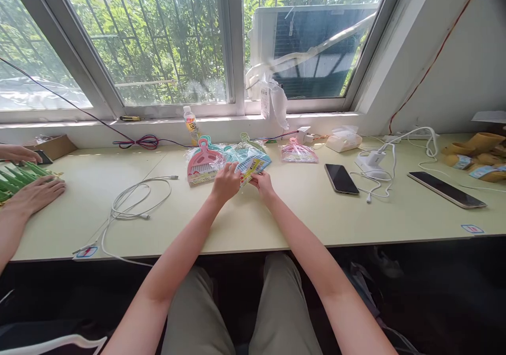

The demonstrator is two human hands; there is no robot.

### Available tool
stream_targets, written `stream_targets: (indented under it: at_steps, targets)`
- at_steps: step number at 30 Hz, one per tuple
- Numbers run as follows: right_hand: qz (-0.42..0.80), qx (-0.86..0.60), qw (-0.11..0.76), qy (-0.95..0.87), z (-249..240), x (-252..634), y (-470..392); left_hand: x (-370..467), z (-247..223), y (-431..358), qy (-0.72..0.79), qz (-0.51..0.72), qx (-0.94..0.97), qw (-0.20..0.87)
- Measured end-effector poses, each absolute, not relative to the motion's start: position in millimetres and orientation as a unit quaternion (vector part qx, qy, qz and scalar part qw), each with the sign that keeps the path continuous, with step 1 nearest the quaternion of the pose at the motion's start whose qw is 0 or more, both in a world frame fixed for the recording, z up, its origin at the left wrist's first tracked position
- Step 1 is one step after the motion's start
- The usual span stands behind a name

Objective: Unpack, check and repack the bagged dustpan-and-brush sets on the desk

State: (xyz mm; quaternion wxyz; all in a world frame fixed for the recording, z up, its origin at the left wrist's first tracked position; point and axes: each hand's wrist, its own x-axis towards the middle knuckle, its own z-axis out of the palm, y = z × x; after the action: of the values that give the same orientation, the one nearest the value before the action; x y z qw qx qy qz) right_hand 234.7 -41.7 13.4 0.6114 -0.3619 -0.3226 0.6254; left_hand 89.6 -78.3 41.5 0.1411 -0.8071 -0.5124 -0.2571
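In the middle of the table, my left hand (227, 181) and my right hand (262, 182) hold a blue dustpan-and-brush pack (256, 164) in clear wrap, tilted, with a yellow label at its lower edge. The fingers of both hands are closed on its near edge. Beside my left hand lies a wrapped pink pack (203, 164), with teal and green handles showing behind it. Another pink pack (299, 152) lies apart, farther right.
A coiled white cable (122, 207) lies left, a person's hands (37, 194) with green stalks beyond. On the right are a black phone (341, 179), charger (371, 160), second phone (446, 189), tissue pack (343, 139) and brown objects (482, 147). A bottle (191, 125) stands near the window.
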Motion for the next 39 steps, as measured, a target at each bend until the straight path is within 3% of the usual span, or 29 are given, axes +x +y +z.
stream_targets:
  at_steps: [11,20,28,39]
  targets:
    - [0.624,-0.368,0.602,-0.335,13,229,-41,95,28,-69,-0.494,-0.345,-0.795,0.073]
    - [0.634,-0.345,0.540,-0.433,2,200,-52,96,32,-74,-0.535,-0.316,-0.778,0.093]
    - [0.627,-0.349,0.543,-0.436,10,207,-57,95,42,-77,-0.580,-0.322,-0.744,0.085]
    - [0.630,-0.351,0.538,-0.435,9,207,-58,91,41,-71,-0.605,-0.232,-0.755,0.104]
